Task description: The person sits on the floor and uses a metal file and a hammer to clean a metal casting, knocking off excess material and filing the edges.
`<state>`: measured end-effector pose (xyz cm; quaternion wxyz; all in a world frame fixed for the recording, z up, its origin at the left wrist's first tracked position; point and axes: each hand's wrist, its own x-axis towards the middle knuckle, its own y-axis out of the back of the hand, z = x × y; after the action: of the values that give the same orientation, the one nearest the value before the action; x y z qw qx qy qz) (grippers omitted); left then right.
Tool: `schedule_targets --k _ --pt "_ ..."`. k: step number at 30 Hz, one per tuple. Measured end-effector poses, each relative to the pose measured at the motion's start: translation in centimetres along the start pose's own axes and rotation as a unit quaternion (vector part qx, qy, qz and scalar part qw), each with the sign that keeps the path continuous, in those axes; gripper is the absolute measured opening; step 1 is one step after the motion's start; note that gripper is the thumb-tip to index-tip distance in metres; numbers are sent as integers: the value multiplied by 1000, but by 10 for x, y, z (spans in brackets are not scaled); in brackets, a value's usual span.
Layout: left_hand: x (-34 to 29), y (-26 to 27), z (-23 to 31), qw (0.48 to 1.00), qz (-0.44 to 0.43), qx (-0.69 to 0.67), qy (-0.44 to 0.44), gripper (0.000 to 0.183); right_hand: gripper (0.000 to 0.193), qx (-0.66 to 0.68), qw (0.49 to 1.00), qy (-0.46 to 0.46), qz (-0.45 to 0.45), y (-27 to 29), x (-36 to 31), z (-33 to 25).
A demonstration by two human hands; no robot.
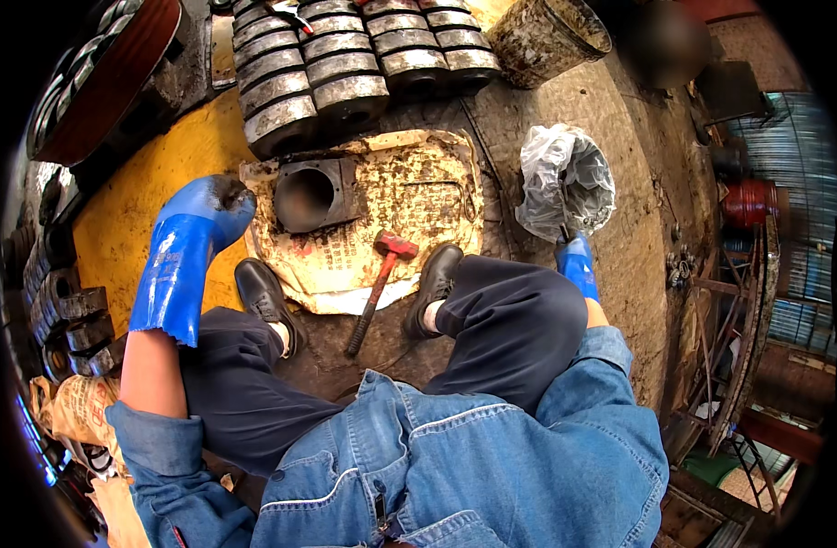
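Block [344, 194]: dark grey, grimy, squared-off body with one big round bore, sitting bore toward the wearer on the upper left part of a stained, pale sack [428, 233]. Tub [539, 187]: lined with crumpled clear plastic folded over the rim, mouth open, on the floor just right of the sack. Tool [565, 232]: slim, dark, slanted at the tub's near rim, far end unclear.

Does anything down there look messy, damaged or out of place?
The pale sack under the metal block is badly blotched with dark grime, and the gloved left hand is smudged dark too. The hammer lies loose between the black shoes, where a foot might catch it. Nothing looks plainly spilled or broken.
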<state>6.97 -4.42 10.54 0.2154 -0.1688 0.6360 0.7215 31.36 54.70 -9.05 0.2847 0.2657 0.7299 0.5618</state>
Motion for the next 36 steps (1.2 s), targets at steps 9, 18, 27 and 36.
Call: schedule_targets --k 9,18,27,36 --pt "-9 11 7 999 23 -8 -22 42 30 105 990 -41 -84 65 -27 -6" --pt "-23 15 -59 996 86 -28 5 41 26 108 923 208 -306 82 18 -275" --pt "-18 19 -55 994 58 -92 16 40 36 -412 648 585 -259 -28 -106 -463" --pt "-8 11 -58 994 44 -103 -6 33 34 -435 601 624 -246 -64 -99 -492"
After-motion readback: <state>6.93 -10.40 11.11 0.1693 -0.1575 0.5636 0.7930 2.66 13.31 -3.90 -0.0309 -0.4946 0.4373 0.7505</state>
